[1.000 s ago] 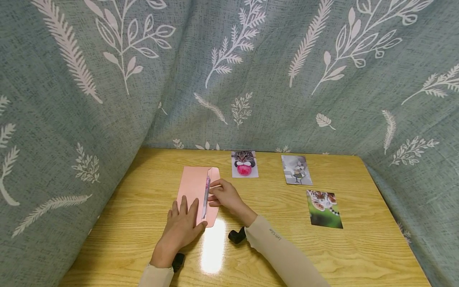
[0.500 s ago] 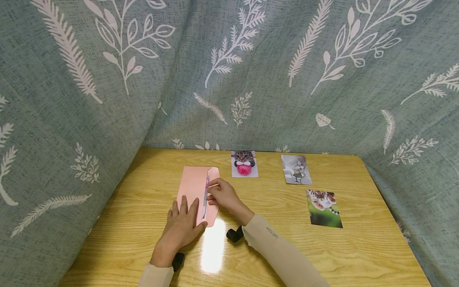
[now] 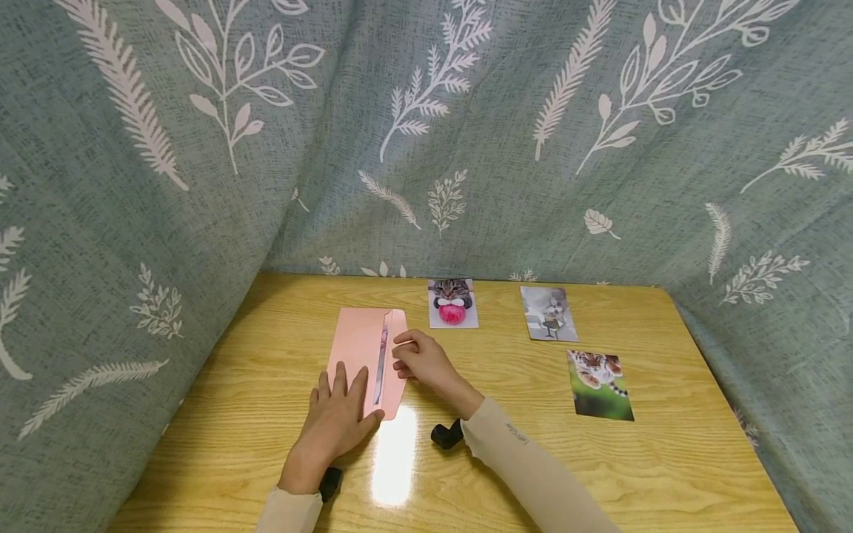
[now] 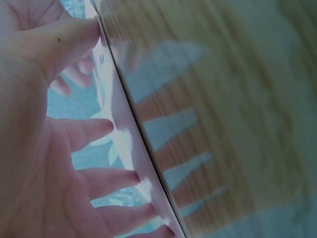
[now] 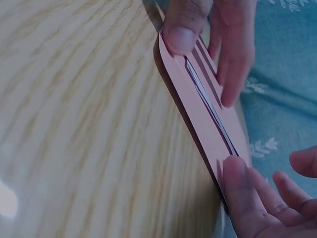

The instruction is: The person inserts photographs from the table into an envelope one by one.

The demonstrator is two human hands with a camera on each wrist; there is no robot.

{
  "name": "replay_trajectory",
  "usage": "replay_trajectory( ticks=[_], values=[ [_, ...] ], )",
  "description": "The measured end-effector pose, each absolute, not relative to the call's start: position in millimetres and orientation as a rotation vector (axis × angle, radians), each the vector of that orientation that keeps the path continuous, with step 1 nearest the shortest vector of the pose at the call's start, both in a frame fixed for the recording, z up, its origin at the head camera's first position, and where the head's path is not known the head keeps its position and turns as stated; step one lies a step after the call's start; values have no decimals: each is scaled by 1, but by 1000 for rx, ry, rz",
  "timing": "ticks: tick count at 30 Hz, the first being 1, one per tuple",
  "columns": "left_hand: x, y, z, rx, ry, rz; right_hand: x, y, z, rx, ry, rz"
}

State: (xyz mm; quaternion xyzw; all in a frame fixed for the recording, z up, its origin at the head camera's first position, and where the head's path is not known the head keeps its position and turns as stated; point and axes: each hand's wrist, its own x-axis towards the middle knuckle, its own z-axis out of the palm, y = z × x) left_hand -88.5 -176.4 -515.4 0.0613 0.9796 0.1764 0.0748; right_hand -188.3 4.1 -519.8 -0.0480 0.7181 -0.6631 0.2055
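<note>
A pink envelope lies on the table with its flap folded out to the right. A narrow strip of a photo shows in the envelope's mouth; the rest of it is hidden inside. My left hand rests on the envelope's lower part, fingers spread and thumb near the flap's lower corner. Loosely bent over the flap, my right hand has nothing visible between its fingers. In the right wrist view, one digit of the right hand touches the flap beside the photo's edge.
A cat photo lies at the back of the wooden table. Farther right are a greyish photo and a tiger photo. A patterned blue-green curtain surrounds the back and sides.
My right hand has drawn slightly to the right, away from the envelope's mouth, and more of the photo strip is uncovered. My left hand has stayed on the envelope.
</note>
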Motion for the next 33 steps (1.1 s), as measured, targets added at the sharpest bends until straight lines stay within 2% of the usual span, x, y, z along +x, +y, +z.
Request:
replay_trajectory(
  ticks=[9, 26, 33],
  values=[
    [-87, -177, -514, 202, 2947, 540, -199, 38, -516, -274, 2221, -1778],
    [-86, -177, -515, 207, 2945, 579, -248, 107, -517, -111, 2680, -1544],
    [-87, -178, -517, 199, 2930, 578, -266, 120, -524, -165, 2844, -1323]
  ],
)
